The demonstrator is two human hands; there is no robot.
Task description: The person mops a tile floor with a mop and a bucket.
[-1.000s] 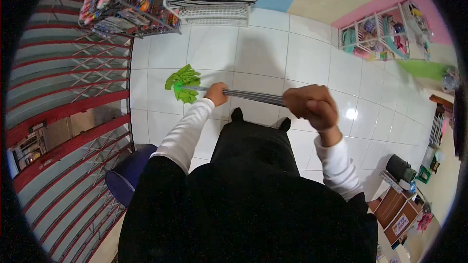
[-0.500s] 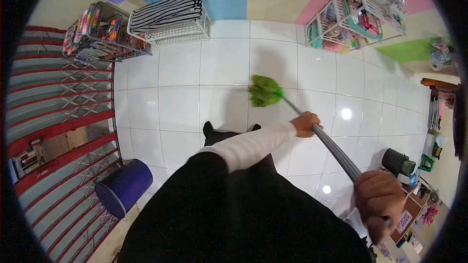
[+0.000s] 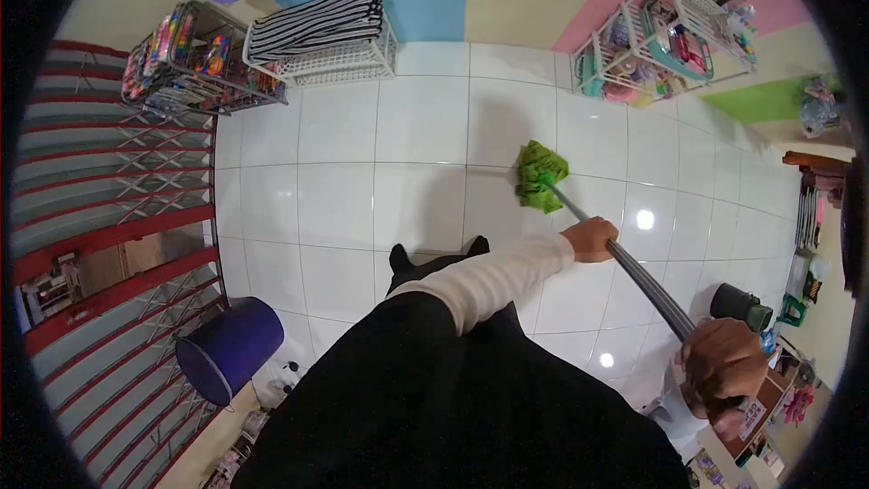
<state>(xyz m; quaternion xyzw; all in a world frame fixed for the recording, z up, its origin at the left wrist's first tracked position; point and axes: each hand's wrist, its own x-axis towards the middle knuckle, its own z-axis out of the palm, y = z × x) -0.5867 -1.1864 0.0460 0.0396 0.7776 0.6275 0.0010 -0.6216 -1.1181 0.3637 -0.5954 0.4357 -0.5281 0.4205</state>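
A mop with a green head (image 3: 541, 172) rests on the white tiled floor ahead of my feet. Its grey metal handle (image 3: 652, 290) slants down to the right, toward my body. Lower on the handle, my left hand (image 3: 590, 240) is closed around it, the white-sleeved arm stretched across my front. My right hand (image 3: 724, 364) grips the top end of the same handle, at the right of the view. Both fists are wrapped tight on the pole.
A purple bin (image 3: 231, 349) stands at left by a red-barred folding gate (image 3: 118, 244). Racks of goods (image 3: 204, 63), a white basket with striped cloth (image 3: 330, 63) and a white shelf (image 3: 652, 45) line the far wall. A dark bucket (image 3: 738, 303) is at right.
The mop head has slid right across the tiles, and its strands look less blurred. Both my hands have shifted to the right with the handle, still gripping it.
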